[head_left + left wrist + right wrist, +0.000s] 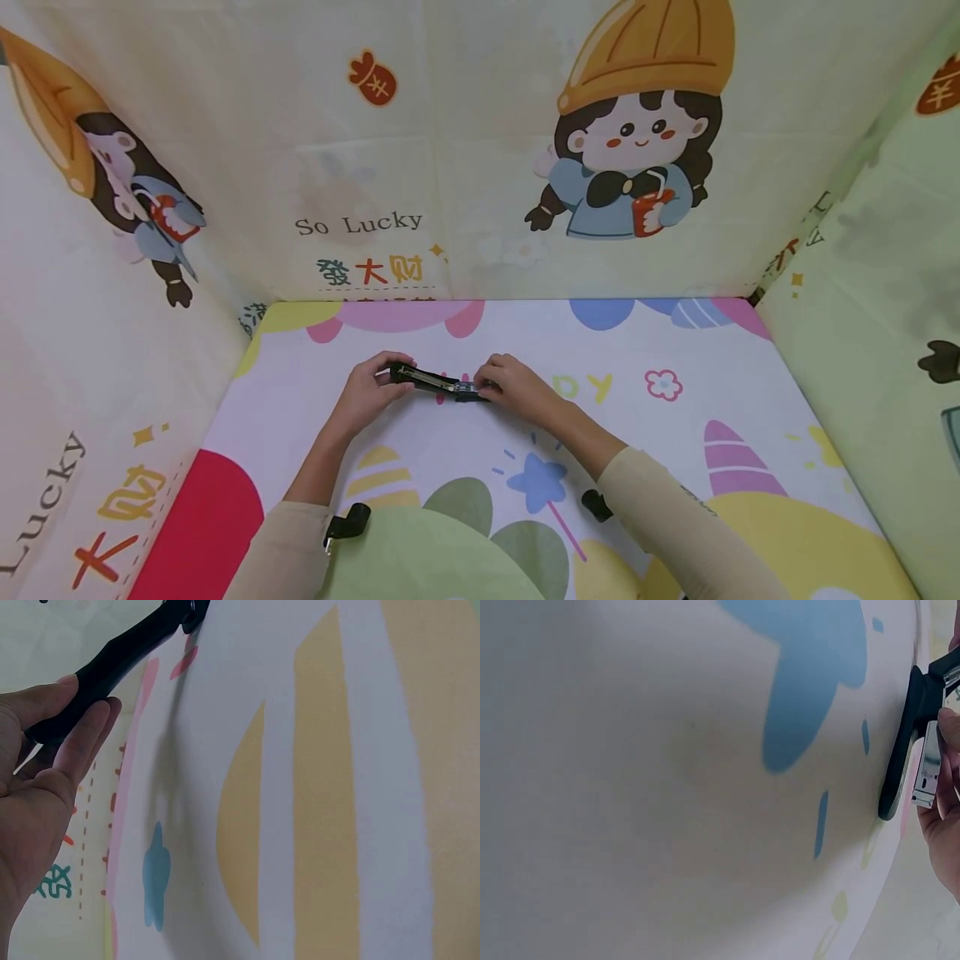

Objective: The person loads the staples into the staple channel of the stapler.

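Observation:
A black stapler (427, 380) is spread open above the tabletop, its long arm swung away from its base. My left hand (367, 392) grips the far end of that black arm. In the left wrist view, the thumb and fingers of the left hand (45, 780) lie on either side of the stapler arm (112, 667). My right hand (521, 387) holds the stapler at its other end. The right wrist view shows the black base (901, 750) and a silver metal part (928, 769), with fingers of the right hand (946, 825) around the metal. Part of that hand is cut off by the frame edge.
The tabletop (300, 417) has a printed cover with coloured shapes and letters. Patterned cloth walls (480, 167) stand behind it and at both sides. Small black devices, one by the left cuff (348, 522) and one by the right cuff (597, 505), sit at the wrists.

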`<state>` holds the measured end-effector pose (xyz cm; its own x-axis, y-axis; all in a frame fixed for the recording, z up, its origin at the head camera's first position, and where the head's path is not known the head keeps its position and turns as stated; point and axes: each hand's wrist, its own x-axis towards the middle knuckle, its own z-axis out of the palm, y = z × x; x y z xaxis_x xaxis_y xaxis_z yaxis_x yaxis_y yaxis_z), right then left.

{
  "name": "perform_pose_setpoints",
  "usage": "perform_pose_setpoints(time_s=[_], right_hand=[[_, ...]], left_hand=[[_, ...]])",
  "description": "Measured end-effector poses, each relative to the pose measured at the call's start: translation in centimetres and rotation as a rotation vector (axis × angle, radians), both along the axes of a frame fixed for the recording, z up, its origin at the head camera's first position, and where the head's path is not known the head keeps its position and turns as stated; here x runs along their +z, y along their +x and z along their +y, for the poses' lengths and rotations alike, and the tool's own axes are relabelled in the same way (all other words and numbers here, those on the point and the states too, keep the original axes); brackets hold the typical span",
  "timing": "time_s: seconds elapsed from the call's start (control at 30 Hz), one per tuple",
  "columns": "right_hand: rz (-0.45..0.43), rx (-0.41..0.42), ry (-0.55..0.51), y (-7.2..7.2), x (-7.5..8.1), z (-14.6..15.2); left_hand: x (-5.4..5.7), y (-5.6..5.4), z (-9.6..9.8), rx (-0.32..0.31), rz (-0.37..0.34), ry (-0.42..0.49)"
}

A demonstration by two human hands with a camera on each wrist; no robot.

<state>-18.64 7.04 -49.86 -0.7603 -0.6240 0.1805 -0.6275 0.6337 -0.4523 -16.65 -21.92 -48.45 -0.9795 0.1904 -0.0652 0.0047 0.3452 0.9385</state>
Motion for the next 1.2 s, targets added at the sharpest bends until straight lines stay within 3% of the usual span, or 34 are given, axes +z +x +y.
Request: perform_pose_setpoints(time_s=[0.1,0.33,1.2], right_hand=[[-0.017,0.029,-0.006,0.0,0.0,0.1],[0.035,0.085,0.019,-0.2,-0.2,0.0],[0.047,0.010,0.015,0.5,-0.2,3.0]], left_hand=[[0.0,0.0,0.1,0.001,-0.002,0.008],[0.0,0.1,0.1,-0.009,0.001,0.024],[-0.2,-0.1,0.1,0.006,0.017,-0.001]])
